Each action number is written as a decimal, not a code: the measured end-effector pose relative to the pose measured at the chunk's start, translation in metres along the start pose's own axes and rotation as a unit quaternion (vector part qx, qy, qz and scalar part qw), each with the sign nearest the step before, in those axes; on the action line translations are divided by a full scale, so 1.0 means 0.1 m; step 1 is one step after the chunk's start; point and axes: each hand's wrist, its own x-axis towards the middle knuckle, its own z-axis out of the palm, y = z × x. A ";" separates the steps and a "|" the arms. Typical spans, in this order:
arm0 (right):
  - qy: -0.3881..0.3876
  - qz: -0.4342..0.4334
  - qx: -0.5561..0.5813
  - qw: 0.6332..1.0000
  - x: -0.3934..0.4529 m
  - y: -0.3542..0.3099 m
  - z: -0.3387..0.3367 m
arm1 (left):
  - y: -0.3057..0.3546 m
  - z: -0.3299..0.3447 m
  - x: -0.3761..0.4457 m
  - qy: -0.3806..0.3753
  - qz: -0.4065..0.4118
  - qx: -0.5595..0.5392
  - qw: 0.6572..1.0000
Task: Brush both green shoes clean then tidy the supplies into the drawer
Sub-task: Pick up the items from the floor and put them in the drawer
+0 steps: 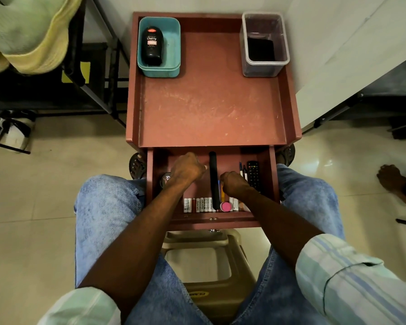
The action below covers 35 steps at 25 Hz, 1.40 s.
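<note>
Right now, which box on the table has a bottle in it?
The teal box at the far left corner holds the black bottle. The clear box at the far right holds something dark, not a bottle.

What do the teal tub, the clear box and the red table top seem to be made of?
Teal tub: likely opaque moulded plastic, with rounded corners and a soft sheen. Clear box: likely translucent plastic, since the table shows through its walls. Table top: seemingly painted wood or board, matte red-brown, with pale scuffs where the finish is worn.

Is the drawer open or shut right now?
Open. The drawer is pulled out toward the person, with batteries and a remote visible inside and both hands reaching into it.
</note>
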 end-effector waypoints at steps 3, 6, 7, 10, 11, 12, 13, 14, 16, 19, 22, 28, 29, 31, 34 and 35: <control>0.001 0.000 0.038 0.999 -0.07 0.01 -0.07 | -0.03 0.01 -0.04 0.014 0.019 0.003 1.000; 0.042 0.010 0.089 0.995 -0.22 0.02 -0.14 | -0.10 0.02 -0.17 0.025 0.033 0.022 0.999; 0.059 0.017 0.108 0.992 -0.29 0.01 -0.18 | -0.13 0.04 -0.23 0.028 0.038 0.028 0.998; 0.106 0.013 0.138 0.985 -0.54 -0.06 -0.33 | -0.24 0.10 -0.39 0.048 0.087 0.048 0.994; 0.124 0.003 0.142 0.982 -0.64 -0.10 -0.36 | -0.27 0.12 -0.45 0.042 0.106 0.058 0.992; 0.137 -0.007 0.148 0.979 -0.72 -0.14 -0.41 | -0.31 0.12 -0.49 0.025 0.118 0.074 0.990; 0.142 -0.019 0.158 0.977 -0.83 -0.18 -0.45 | -0.35 0.13 -0.55 0.003 0.124 0.095 0.988; 0.133 -0.031 0.178 0.975 -0.98 -0.21 -0.47 | -0.39 0.13 -0.65 -0.023 0.121 0.117 0.985; 0.078 -0.064 0.218 0.971 -1.27 -0.25 -0.50 | -0.46 0.13 -0.82 -0.066 0.106 0.148 0.981; 0.035 -0.108 0.081 0.990 -1.56 -0.24 -0.43 | -0.52 0.23 -1.05 -0.130 0.084 0.203 0.967; -0.009 -0.093 -0.142 0.985 -1.61 -0.21 -0.25 | -0.59 0.37 -1.13 -0.107 0.091 0.290 0.947; 0.057 -0.061 -0.207 0.975 -1.50 -0.13 -0.19 | -0.71 0.42 -0.96 0.002 0.118 0.321 0.940; 0.069 -0.056 -0.198 0.976 -1.49 -0.12 -0.20 | -0.71 0.40 -0.93 0.026 0.127 0.322 0.938; 0.108 -0.039 -0.172 0.978 -1.45 -0.11 -0.24 | -0.71 0.38 -0.84 0.095 0.137 0.314 0.935; 0.183 -0.009 -0.120 0.976 -1.32 -0.11 -0.33 | -0.67 0.33 -0.69 0.158 0.121 0.290 0.936; 0.201 -0.004 -0.106 0.974 -1.26 -0.12 -0.37 | -0.65 0.31 -0.62 0.164 0.115 0.284 0.938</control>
